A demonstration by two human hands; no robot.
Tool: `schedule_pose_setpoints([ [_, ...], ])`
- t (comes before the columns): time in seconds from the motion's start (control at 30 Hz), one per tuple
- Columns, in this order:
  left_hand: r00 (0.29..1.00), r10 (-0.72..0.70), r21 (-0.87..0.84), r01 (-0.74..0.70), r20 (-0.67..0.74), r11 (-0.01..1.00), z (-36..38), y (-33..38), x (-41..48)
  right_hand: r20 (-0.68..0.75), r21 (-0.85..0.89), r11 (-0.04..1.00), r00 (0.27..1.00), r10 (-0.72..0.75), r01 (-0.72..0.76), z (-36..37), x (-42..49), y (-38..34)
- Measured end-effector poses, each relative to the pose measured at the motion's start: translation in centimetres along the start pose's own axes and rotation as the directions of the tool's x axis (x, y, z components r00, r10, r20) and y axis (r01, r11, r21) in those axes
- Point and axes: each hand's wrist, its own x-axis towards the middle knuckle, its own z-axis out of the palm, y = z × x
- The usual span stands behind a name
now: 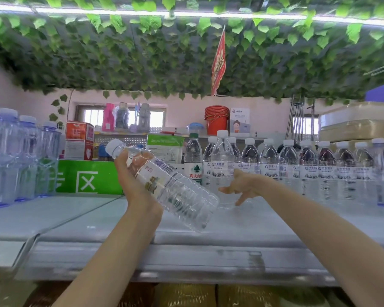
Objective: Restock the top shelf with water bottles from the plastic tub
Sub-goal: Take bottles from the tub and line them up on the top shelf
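**Person's body, head-camera view.** Two arms are visible. The left forearm point(111, 251) and the right forearm point(319, 220) are each bare along their whole visible length, from the lower edge of the view to the wrist. The left hand point(131, 180) and the right hand point(245, 185) are likewise bare. Both forearms are slender and smooth in outline. Blur softens the fingers point(227, 191) of the right hand, so their nails cannot be made out.

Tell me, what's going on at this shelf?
A person is stocking the pale grey shelf. The left hand grips a clear plastic water bottle with a white cap, tilted above the shelf. The right hand, fingers spread, is beside an upright clear bottle standing at the left end of a white-capped row.
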Motion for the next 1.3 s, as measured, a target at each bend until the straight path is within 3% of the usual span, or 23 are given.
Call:
schedule_pose_setpoints([
  [0.27, 1.000, 0.016, 0.054, -0.016, 0.007, 0.998, -0.8, 0.9, 0.9, -0.076, -0.012, 1.000, 0.997, 0.017, -0.018, 2.0, 1.2, -0.8],
  [0.37, 1.000, 0.008, 0.051, -0.010, 0.029, 0.999, -0.9, 0.9, 1.1, -0.111, -0.095, 0.995, 0.994, -0.006, -0.004, 2.3, 1.4, -0.7],
  [0.47, 0.999, 0.018, 0.063, -0.020, 0.032, 0.998, -0.8, 0.8, 1.4, -0.151, -0.273, 0.959, 0.981, -0.118, 0.074, 2.4, 2.1, 0.1],
  [0.57, 0.998, 0.015, 0.051, -0.018, 0.058, 0.999, -0.6, 0.4, 1.5, -0.132, -0.508, 0.845, 0.954, -0.269, 0.168, 2.8, 2.6, 1.2],
  [0.7, 0.998, -0.003, 0.051, 0.000, 0.059, 0.999, -0.5, 0.1, 1.5, -0.090, -0.815, 0.550, 0.898, -0.430, 0.182, 2.1, 2.8, 1.8],
  [0.77, 0.999, -0.009, 0.066, 0.006, 0.035, 0.998, -0.8, 0.0, 1.6, -0.064, -0.889, 0.431, 0.888, -0.455, 0.156, 2.1, 2.5, 1.7],
  [0.9, 1.000, -0.013, 0.108, 0.014, -0.008, 0.994, -1.3, -0.3, 2.1, -0.082, -0.930, 0.358, 0.907, -0.412, 0.078, 2.4, 2.7, 1.1],
  [1.17, 0.995, -0.046, 0.164, 0.031, 0.090, 0.986, 0.2, 0.5, 0.7, -0.116, -0.923, 0.380, 0.897, -0.427, 0.061, 2.5, 1.6, 0.9],
  [1.23, 0.996, -0.031, 0.239, 0.010, 0.083, 0.971, 0.9, 1.1, 0.3, -0.138, -0.882, 0.464, 0.894, -0.427, 0.086, 2.7, 0.6, 0.5],
  [1.3, 0.995, -0.026, 0.288, -0.004, 0.099, 0.958, 1.8, 1.8, -0.2, -0.188, -0.773, 0.621, 0.889, -0.419, 0.129, 3.2, -1.2, -0.5],
])
